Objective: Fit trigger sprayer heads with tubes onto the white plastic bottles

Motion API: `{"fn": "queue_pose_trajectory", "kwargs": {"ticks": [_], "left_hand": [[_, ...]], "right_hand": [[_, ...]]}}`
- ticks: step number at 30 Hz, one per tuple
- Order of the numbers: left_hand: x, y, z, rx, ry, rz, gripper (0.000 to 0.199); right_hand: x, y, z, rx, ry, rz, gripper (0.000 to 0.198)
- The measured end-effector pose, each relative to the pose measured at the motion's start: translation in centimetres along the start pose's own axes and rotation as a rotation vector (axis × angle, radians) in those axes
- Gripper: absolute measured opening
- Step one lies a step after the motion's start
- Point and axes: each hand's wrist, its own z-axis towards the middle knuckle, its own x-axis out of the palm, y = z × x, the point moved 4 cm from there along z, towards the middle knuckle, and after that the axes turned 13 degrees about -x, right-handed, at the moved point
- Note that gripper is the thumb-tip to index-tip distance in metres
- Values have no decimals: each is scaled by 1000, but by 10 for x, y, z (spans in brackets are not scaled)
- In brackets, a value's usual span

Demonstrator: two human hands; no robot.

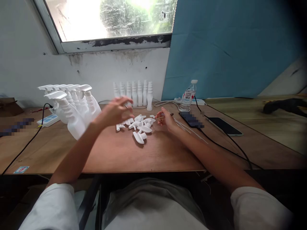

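Observation:
My left hand (116, 111) is raised above the table, its fingers spread and slightly blurred, with nothing visible in it. Beneath and beside it lies a loose pile of white spray trigger heads (145, 128). At the pile's right side, my right hand (166, 120) has its fingers curled in. Whatever those fingers hold is too small to make out; a small dark tip shows by the hand. Thin white tubes (189, 128) lie on the table just right of it. Several white spray bottles (75, 119) with heads fitted stand together at the left.
Along the wall stands a row of white bottles (139, 95) without trigger heads. A water bottle (187, 97), two phones (224, 125) and black cables occupy the right side. A white power strip (49, 120) lies at the left. The wooden table's front edge (148, 172) is close to my body.

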Motion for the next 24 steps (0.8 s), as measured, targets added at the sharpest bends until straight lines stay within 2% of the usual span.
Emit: {"fn": "queue_pose_trajectory", "kwargs": {"ticks": [2, 4, 5, 7, 8, 9, 11, 12, 13, 14, 17, 19, 22, 24], "left_hand": [[-56, 30, -4, -247, -240, 125, 26], [-106, 56, -19, -551, -471, 201, 37], [-125, 67, -30, -699, -587, 223, 42], [-147, 83, -52, -999, -681, 278, 46], [-150, 91, -63, -1152, -646, 300, 50], [-149, 100, -71, -1286, -543, 310, 52], [-139, 115, -83, -1446, -234, 299, 56], [-134, 121, -86, -1459, -92, 282, 55], [-131, 125, -88, -1432, -17, 267, 50], [-130, 127, -89, -1372, -13, 247, 44], [-133, 119, -86, -1103, -115, 91, 29], [-134, 101, -78, -920, -146, -17, 31], [-131, 64, -53, -631, -224, -78, 36], [-123, 39, -32, -418, -244, -144, 31]], "right_hand": [[1, -1, -1, -9, 9, -4, 42], [3, -3, -2, -16, 19, -9, 42], [4, -4, -2, -17, 21, -12, 42], [5, -6, -2, -11, 25, -15, 43], [5, -6, -2, -9, 27, -14, 43], [5, -6, -2, -10, 28, -12, 44], [4, -5, 0, -24, 27, -7, 46], [3, -5, 0, -36, 25, -5, 47], [2, -4, 1, -51, 25, -5, 48], [2, -4, 1, -69, 27, -9, 49], [5, 0, 0, -153, 68, -63, 55], [12, 10, -4, -264, 131, -142, 58], [34, 42, -19, -516, 261, -291, 58], [53, 71, -32, -677, 351, -393, 56]]}}
